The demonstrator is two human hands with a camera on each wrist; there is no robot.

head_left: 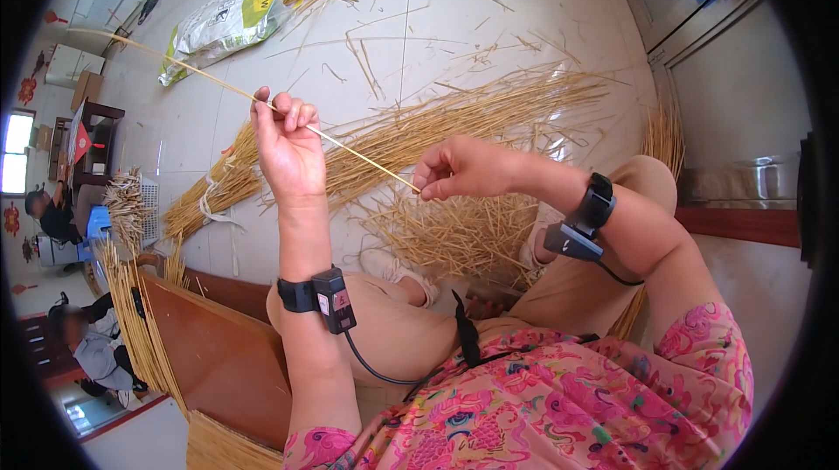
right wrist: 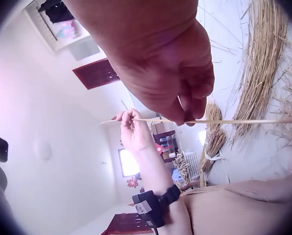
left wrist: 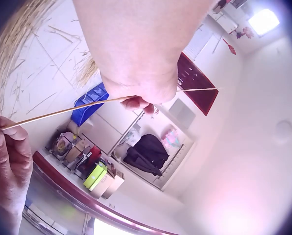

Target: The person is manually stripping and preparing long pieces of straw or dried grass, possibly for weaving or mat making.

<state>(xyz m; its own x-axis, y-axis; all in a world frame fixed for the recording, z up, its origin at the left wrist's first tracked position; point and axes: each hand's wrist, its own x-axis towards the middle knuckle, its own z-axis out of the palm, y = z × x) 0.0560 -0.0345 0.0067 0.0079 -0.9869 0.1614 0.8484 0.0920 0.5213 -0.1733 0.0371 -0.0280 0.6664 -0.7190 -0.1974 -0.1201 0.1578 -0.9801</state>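
One long thin straw stalk (head_left: pixel 367 160) slants between the two hands, its far part reaching up and left beyond the left hand. The left hand (head_left: pixel 288 142), palm up, holds it between thumb and fingers. At the stalk's lower right, the right hand (head_left: pixel 463 167) pinches it with thumb and fingertips. In the left wrist view the stalk (left wrist: pixel 63 111) spans from the right hand (left wrist: pixel 10 166) to behind the left wrist. Seen from the right wrist, the stalk (right wrist: pixel 248 121) also runs to the frame's right edge; the left hand (right wrist: pixel 134 131) is behind.
Long straw (head_left: pixel 489 116) lies across the tiled floor, with a tied bundle (head_left: pixel 205 199) at its left and a pile of short pieces (head_left: pixel 463 238) before the feet. A plastic bag (head_left: pixel 232 20) lies beyond. A brown wooden board (head_left: pixel 214 339) stands at lower left; two people sit farther left.
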